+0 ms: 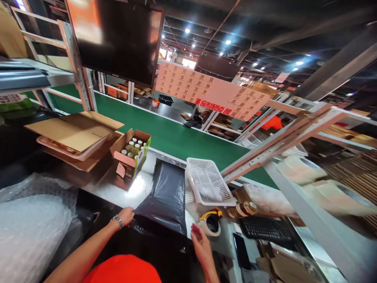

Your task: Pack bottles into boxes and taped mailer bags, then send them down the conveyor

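Observation:
A dark grey plastic mailer bag (169,192) lies filled on the metal table in front of me. My left hand (126,216), with a metal watch on the wrist, is closed on the bag's near left corner. Beside the near right corner is my right hand (202,241), its fingers loosely bent and apart, with nothing seen in it. Just beyond that hand stands a tape dispenser (211,222) with a yellow top and a roll of tape. A white perforated basket (209,181) sits against the bag's right side.
An open carton (126,169) holds several white-capped bottles. Flat cardboard (76,129) is stacked at left, with bubble wrap (35,228) nearer me. A keyboard (265,229), a phone (241,251) and a jar (243,209) lie right. Behind runs a green conveyor (173,131).

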